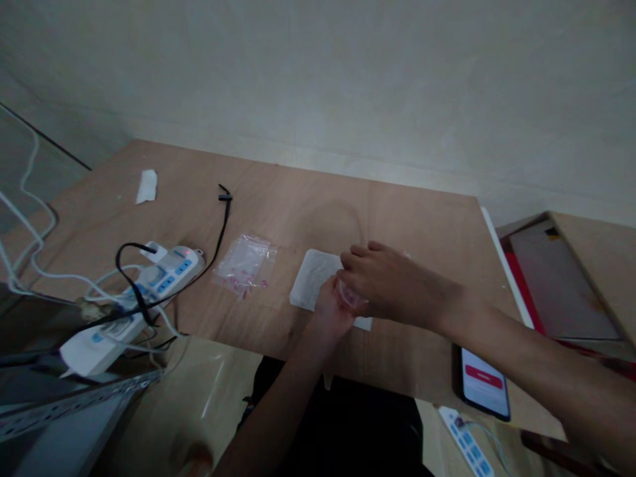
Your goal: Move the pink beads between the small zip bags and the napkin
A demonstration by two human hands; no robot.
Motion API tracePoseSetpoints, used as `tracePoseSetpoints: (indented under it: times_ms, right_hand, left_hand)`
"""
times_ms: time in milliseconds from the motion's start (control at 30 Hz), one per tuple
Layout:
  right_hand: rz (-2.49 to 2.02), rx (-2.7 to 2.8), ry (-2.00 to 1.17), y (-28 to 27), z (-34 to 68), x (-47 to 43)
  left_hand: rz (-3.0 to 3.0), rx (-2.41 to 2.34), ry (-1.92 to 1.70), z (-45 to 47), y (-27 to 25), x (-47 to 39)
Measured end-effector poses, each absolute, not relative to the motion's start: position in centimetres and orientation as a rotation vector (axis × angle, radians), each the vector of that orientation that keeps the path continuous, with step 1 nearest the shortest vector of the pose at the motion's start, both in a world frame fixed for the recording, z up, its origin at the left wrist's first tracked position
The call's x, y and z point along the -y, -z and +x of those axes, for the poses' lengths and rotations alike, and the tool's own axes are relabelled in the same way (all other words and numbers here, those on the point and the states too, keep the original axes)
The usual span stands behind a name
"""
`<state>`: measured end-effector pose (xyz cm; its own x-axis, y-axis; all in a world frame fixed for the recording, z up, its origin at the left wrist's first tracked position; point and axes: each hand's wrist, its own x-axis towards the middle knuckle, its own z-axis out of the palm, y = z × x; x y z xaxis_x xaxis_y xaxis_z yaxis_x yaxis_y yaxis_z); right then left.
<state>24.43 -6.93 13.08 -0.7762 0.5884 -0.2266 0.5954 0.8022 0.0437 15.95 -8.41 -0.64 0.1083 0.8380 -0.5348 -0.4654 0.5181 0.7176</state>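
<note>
My left hand (332, 309) is closed around a small clear round container (349, 297) with a pinkish tint. From above, my right hand (375, 275) curls over the same container, fingers bent against its top and side. Its contents are too blurred to make out, and the hands cover much of it. Under and behind them lies a white square sheet or pad (309, 277), partly hidden by my hands. To the left, a clear plastic zip bag (247, 258) rests flat with small pink bits at its lower end.
A white power strip (171, 273) with tangled cables occupies the wooden table's (278, 199) left side. A black cable tie or strap (224, 218) and a paper scrap (147, 186) lie farther back. A phone (484, 383) sits beneath my right forearm; an open box (571, 285) stands right.
</note>
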Motion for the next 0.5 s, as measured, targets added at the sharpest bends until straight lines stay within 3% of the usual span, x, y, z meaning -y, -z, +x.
tracePoseSetpoints:
  times_ms: [100, 167, 300, 500]
  right_hand:
    - [1.310, -2.931, 0.226, -12.7, 28.4, 7.7]
    - [1.837, -2.992, 0.319, -10.6, 31.5, 8.4]
    - [2.954, -2.528, 0.038, -2.8, 35.4, 9.7]
    - [2.738, -2.297, 0.021, 4.9, 33.4, 9.9]
  left_hand:
    - [0.701, -1.264, -0.972, 15.4, 0.6, 7.7]
    - [0.925, -1.392, -0.972, 15.0, 0.5, 7.2]
    - [1.454, -1.536, -0.916, 14.7, 0.8, 6.2]
    - [2.050, -1.592, -0.707, 14.6, 2.9, 5.8]
